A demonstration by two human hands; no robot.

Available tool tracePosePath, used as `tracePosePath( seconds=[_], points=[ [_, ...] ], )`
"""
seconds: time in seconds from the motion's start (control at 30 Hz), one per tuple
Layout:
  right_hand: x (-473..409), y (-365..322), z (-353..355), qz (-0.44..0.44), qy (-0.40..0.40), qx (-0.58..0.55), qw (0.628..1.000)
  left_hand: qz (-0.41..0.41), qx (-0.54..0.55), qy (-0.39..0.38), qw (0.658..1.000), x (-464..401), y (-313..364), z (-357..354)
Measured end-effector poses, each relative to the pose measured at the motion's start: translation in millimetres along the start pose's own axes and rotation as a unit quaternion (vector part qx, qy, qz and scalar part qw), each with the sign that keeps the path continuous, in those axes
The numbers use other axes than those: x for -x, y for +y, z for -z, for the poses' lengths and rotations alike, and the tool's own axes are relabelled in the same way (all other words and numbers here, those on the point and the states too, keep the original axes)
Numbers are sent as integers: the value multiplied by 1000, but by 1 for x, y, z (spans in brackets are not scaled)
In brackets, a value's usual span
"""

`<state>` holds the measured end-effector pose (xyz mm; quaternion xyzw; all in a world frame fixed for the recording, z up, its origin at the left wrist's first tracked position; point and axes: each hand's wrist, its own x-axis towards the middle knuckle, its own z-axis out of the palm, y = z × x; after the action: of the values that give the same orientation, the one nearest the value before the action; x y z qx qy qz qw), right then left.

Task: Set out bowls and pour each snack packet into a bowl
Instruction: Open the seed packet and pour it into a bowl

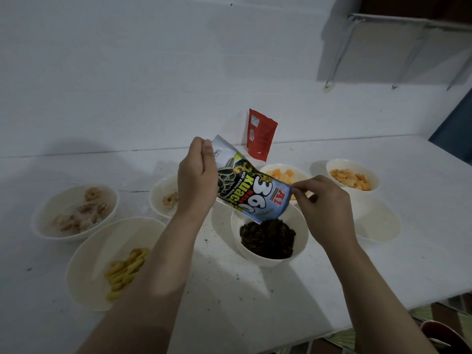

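While the sunflower seed packet (251, 186) hangs upside down over the bowl of dark seeds (270, 238), the left hand (196, 177) grips its raised bottom end, fingers curled round the edge. The right hand (324, 205) pinches the packet's lower corner beside the mouth, which points down at the seed pile. So the packet slants between both grips, high on the left, low on the right. Behind, a red packet (261, 135) stands upright against the wall on the white table (229, 290).
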<state>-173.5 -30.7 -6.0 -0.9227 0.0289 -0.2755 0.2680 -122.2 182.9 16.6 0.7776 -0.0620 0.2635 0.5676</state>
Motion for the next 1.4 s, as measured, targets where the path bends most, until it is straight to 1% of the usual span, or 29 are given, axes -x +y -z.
tracePosePath(
  seconds=[0.23,0.37,0.47,0.57,0.63,0.7,0.77,0.83,0.9,0.93,1.0,1.07,1.17,1.23,1.3,1.33,1.4],
  points=[
    [1,-9,-6,18,18,-29,999,-38,-17,20,999,-5,-3,10],
    [1,-13,-8,14,26,-59,998,-72,-25,51,996,-6,-2,12],
    [-1,-12,-7,13,15,-54,998,-80,-24,42,996,-5,-1,12],
    [-3,-11,-5,13,28,-47,998,-69,-8,25,997,-4,-2,10],
    [-4,-13,-5,28,0,-43,999,-73,-13,18,997,-2,-3,6],
    [-3,-19,-8,39,-53,-78,995,-86,-26,11,996,2,-4,3],
    [0,-24,-13,18,-81,-125,989,-94,-35,9,995,4,-5,0],
    [3,-25,-19,-19,-76,-145,986,-97,-40,10,994,7,-8,-2],
    [5,-22,-22,-45,-60,-147,986,-103,-61,29,992,11,-12,-5],
    [6,-20,-22,-55,-51,-148,986,-93,-70,36,993,14,-16,-8],
    [8,-18,-21,-68,-38,-153,985,-27,-50,26,998,21,-22,-16],
    [11,-15,-21,-81,-31,-159,983,67,34,7,997,25,-25,-22],
    [15,-10,-22,-111,-25,-181,977,198,154,-29,968,28,-21,-24],
    [18,-7,-20,-125,-22,-204,971,255,215,-64,941,29,-23,-26],
    [20,-4,-19,-135,-18,-230,964,283,307,-93,904,31,-27,-29],
    [21,-3,-19,-140,-17,-246,959,281,333,-116,892,33,-26,-32],
    [22,3,-19,-150,-19,-273,950,262,353,-152,885,37,-18,-36]
  ],
)
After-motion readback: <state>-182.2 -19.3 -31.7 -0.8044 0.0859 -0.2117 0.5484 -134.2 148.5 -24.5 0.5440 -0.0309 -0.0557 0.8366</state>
